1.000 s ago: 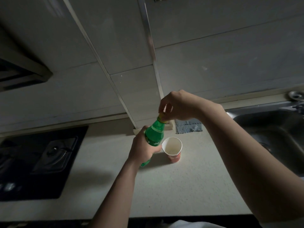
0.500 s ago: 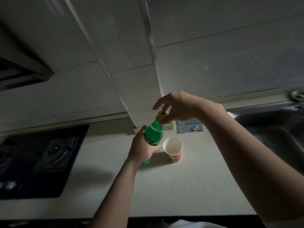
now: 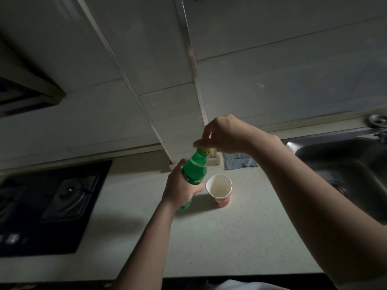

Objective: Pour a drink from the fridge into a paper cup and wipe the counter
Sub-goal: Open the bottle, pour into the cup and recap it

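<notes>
A green plastic bottle (image 3: 194, 170) with a yellow cap (image 3: 204, 151) stands tilted on the pale counter (image 3: 230, 237). My left hand (image 3: 181, 188) grips its body from the left. My right hand (image 3: 225, 133) is above the bottle, with thumb and fingers pinching the cap. Just right of the bottle stands a red paper cup (image 3: 219, 190), upright, its white inside empty as far as I can see. A blue cloth (image 3: 238, 161) lies flat against the wall behind the cup.
A black gas hob (image 3: 48, 204) fills the counter's left. A steel sink (image 3: 345, 170) is set in at the right, with a round fitting (image 3: 378, 120) at its back edge. A range hood (image 3: 27, 95) hangs upper left. Tiled wall behind.
My right hand's fingers have shifted round the yellow cap, turning on it. The bottle and my left hand have stayed in place beside the cup.
</notes>
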